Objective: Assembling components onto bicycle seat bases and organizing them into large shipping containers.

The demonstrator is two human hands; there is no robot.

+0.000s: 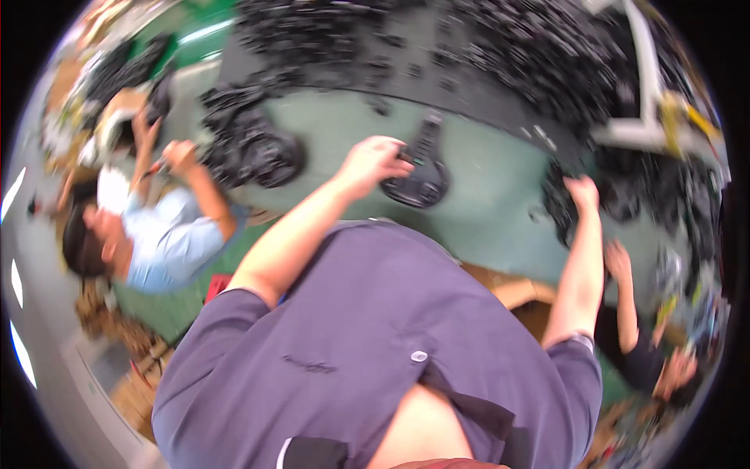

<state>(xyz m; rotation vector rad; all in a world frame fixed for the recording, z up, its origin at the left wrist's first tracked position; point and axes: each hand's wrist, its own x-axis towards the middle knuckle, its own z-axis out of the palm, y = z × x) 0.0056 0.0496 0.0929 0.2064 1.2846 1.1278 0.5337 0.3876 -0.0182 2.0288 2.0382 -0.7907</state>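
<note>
A person in a purple shirt [367, 344] leaned over a green worktable [492, 187], arms spread wide. The left hand [373, 162] gripped a black handled part [420, 173] lying on the table near centre; the right hand [583, 192], at three o'clock, rested on a heap of black parts [625, 187], its grip too blurred to judge. At nine o'clock, a co-worker in light blue [168, 238] handled more black pieces.

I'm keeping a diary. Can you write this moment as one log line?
left hand: on black part | right hand: at black parts pile | green table
</note>
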